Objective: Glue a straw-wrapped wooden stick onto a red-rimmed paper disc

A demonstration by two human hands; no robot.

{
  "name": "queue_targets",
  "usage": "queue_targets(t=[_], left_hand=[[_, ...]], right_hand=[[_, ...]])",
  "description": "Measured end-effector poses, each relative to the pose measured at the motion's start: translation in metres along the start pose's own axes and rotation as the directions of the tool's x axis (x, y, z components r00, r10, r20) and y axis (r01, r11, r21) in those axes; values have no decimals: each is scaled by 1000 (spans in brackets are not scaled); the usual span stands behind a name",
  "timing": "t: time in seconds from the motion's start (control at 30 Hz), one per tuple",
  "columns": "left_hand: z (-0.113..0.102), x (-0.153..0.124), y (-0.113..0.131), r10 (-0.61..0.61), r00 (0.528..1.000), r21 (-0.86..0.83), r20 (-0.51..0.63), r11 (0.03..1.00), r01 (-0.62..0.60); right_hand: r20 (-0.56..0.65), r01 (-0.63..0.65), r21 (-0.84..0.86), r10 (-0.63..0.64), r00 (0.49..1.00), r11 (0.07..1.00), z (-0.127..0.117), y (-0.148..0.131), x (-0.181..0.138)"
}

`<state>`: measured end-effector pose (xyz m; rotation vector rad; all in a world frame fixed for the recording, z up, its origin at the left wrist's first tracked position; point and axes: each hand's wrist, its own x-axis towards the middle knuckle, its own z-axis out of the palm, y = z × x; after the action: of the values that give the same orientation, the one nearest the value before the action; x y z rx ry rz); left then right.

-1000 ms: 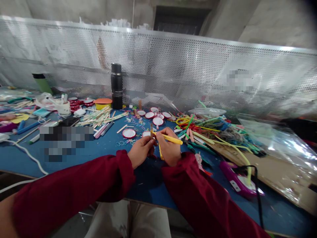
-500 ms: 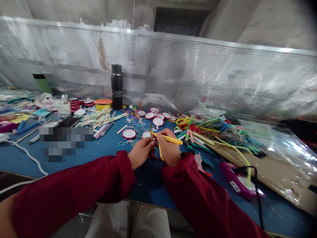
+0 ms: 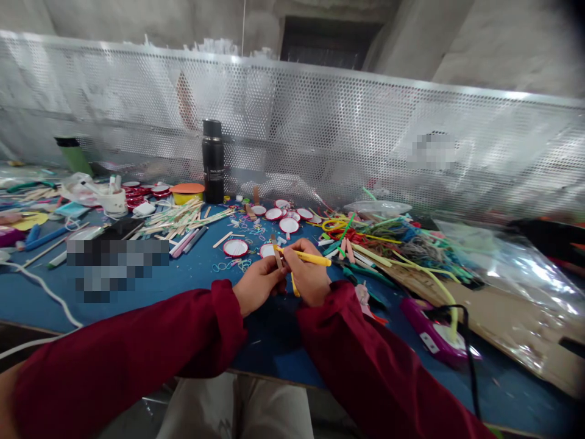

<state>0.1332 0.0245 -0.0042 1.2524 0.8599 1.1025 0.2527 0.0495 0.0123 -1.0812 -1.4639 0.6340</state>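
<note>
Both hands meet over the blue table [image 3: 196,277], in dark red sleeves. My left hand [image 3: 256,283] is closed, pinching a small brown wooden stick [image 3: 275,250] that points up between the thumbs. My right hand [image 3: 311,275] is closed around a yellow strip [image 3: 311,258], which juts out to the right over the fingers and loops down below the thumb. The strip's left end touches the stick. Just beyond the hands lie round red-rimmed white discs [image 3: 236,247].
A black flask [image 3: 212,161] stands at the back by a perforated metal screen [image 3: 320,128]. Wooden sticks [image 3: 183,214] lie left of centre; a heap of coloured strips [image 3: 388,241] lies right. A purple glue gun [image 3: 432,332] with black cord, cardboard and clear plastic bags [image 3: 503,268] fill the right side.
The hands stay together with only slight finger shifts; the stick has tilted a little to the left. The view has drifted slightly.
</note>
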Motion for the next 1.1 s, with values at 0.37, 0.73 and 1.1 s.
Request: queue_targets(t=[0.37,0.73,1.1], left_hand=[[0,-1,0,-26,999,9,20,1000,26],[3,-9,0,-158,981,226,111,965,130],[3,-36,30,105,894,603,436,703,-377]], right_hand=[[90,-55,-85,62,994,995,-2,-4,1],[237,-24,-116,52,970,993,-1,8,-3],[174,-16,-137,40,984,990,-2,9,1]])
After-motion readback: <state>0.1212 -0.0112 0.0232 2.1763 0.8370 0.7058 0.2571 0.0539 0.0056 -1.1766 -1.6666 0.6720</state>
